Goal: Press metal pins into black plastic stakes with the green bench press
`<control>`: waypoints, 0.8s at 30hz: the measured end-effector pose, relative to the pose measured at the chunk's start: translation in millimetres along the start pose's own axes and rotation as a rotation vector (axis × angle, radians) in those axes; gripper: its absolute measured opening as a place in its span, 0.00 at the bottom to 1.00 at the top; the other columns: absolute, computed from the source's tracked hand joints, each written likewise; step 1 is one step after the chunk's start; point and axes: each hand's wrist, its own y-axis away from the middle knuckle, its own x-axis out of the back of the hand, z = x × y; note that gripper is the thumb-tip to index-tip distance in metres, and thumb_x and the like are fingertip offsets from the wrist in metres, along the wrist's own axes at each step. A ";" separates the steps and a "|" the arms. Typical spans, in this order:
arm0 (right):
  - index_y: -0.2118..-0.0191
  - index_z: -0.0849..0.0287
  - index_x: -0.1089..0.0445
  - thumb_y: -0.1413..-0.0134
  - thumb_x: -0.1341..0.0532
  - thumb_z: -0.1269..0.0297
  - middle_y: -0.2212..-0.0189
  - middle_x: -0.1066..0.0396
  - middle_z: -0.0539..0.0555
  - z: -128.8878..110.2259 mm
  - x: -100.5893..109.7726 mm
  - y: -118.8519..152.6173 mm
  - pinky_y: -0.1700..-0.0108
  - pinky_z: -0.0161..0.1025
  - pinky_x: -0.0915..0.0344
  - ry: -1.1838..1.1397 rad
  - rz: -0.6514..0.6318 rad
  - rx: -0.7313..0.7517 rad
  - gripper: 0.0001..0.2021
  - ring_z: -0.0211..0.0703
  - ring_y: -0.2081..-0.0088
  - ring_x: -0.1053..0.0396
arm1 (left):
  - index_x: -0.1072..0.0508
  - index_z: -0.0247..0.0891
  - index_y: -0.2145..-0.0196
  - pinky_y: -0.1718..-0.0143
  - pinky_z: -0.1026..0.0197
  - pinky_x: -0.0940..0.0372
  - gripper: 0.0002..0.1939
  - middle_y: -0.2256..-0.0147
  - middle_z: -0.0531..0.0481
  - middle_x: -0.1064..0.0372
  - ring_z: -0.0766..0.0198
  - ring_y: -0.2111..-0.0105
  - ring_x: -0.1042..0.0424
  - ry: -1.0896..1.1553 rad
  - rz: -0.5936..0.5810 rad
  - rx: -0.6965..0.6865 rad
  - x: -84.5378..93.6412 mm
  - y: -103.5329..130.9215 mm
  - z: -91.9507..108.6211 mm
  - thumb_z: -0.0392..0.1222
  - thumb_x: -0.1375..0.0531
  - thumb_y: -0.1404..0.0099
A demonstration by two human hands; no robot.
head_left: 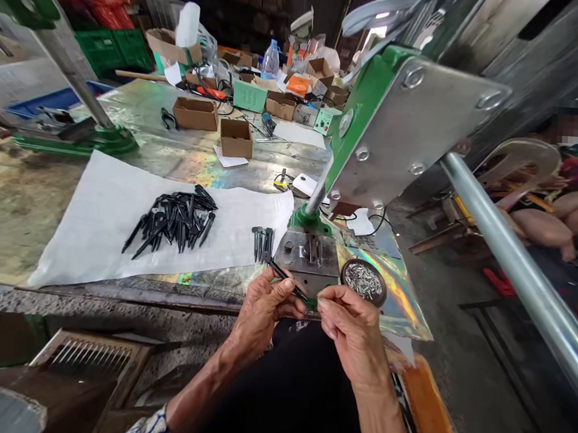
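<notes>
My left hand (267,300) is closed on a black pointed peg (285,276), its flat head up to the left and its tip toward my right hand. The fingertips of my right hand (351,318) are pinched together close to that tip; whatever they hold is too small to make out. Just beyond both hands sits the metal base plate (306,257) of a green press (368,117). A round dish (343,272) of small silvery metal pieces stands right of the plate. Several like pegs (262,242) lie left of it, and a larger heap of pegs (174,219) rests on a white sheet (97,231).
The press's steel lever (521,257) slants down along the right. Another green press stand (102,136) is at the far left. Small cardboard boxes (235,139), a plastic bottle (271,60) and tools crowd the back. A person (542,232) sits at the right.
</notes>
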 end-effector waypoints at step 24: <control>0.61 0.60 0.31 0.59 0.33 0.63 0.76 0.36 0.49 2.7 -11.9 19.7 0.80 0.30 0.55 -0.095 -0.019 -0.016 0.16 0.34 0.78 0.39 | 0.38 0.36 0.68 0.79 0.68 0.33 0.18 0.73 0.51 0.29 0.68 0.80 0.30 0.093 -0.075 -0.004 -8.0 20.0 -9.3 0.47 0.33 0.46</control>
